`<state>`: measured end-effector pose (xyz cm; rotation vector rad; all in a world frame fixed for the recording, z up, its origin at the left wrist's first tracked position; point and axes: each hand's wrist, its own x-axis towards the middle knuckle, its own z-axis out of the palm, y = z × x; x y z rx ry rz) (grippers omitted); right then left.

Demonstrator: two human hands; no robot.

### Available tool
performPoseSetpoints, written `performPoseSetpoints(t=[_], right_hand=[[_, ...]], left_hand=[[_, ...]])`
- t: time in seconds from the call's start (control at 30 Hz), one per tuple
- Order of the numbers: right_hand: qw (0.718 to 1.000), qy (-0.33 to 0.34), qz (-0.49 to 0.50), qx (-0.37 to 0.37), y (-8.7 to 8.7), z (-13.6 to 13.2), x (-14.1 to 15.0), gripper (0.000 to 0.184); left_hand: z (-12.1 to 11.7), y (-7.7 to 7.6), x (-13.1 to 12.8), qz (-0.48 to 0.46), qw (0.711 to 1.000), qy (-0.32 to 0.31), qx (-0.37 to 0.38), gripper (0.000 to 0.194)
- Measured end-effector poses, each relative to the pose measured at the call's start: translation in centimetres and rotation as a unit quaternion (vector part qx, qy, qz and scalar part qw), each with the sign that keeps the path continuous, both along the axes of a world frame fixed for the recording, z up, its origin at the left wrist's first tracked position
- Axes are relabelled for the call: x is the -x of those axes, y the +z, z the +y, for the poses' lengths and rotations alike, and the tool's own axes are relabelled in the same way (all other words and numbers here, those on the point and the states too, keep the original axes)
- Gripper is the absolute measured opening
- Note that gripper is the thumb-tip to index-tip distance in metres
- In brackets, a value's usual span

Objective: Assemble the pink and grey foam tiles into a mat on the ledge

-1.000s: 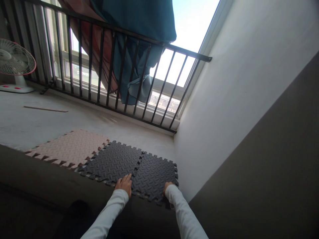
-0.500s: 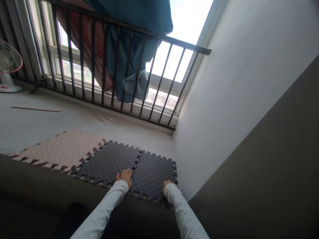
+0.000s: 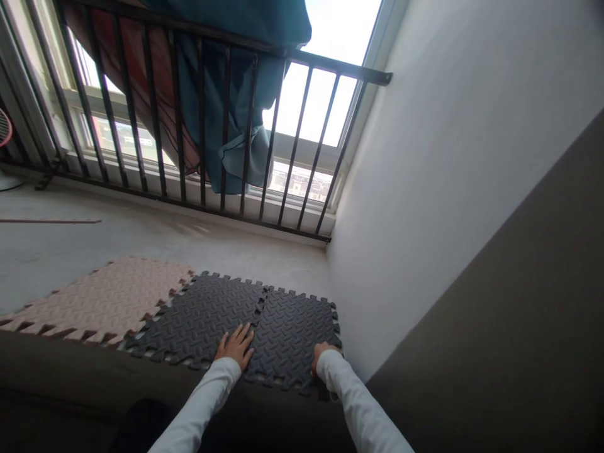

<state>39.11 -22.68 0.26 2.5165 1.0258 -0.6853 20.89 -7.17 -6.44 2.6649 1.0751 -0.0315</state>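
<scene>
Two dark grey interlocking foam mat tiles lie side by side on the ledge. My left hand (image 3: 234, 346) rests flat with spread fingers on the left dark tile (image 3: 202, 314), near its front edge and the seam. Small gaps show along that seam. At the front right corner of the right dark tile (image 3: 295, 333), my right hand (image 3: 324, 355) is closed with its fingers curled on the tile's edge; the fingertips are hidden. A pink foam mat tile (image 3: 113, 296) lies left of the dark ones, its toothed edge against the left dark tile.
A wall (image 3: 401, 220) rises close on the right. Behind the tiles stands a black metal railing (image 3: 221, 214), with blue and reddish cloth (image 3: 250, 145) hanging at the window. A thin stick (image 3: 51, 221) and part of a fan (image 3: 4, 129) are at the left. The ledge drops off in front.
My left hand's fingers have spread out flat on the left dark tile. My right hand stays at the right tile's corner. The view has shifted slightly.
</scene>
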Motion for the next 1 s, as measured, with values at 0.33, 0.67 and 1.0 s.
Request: performPoseSetpoints(t=[0.33, 0.67, 1.0], right_hand=[[1.0, -0.016, 0.01, 0.004, 0.8, 0.3, 0.3, 0.067], [1.0, -0.019, 0.011, 0.002, 0.3, 0.3, 0.1, 0.069], [0.999, -0.029, 0.025, -0.003, -0.2, 0.7, -0.3, 0.075]], left_hand=[[0.6, 1.3, -2.6, 0.028, 1.0, 0.009, 0.01, 0.057], [0.9, 1.2, -2.7, 0.06, 0.998, -0.007, 0.02, 0.061], [4.8, 3.0, -6.5, 0.05, 0.998, -0.008, 0.023, 0.047]])
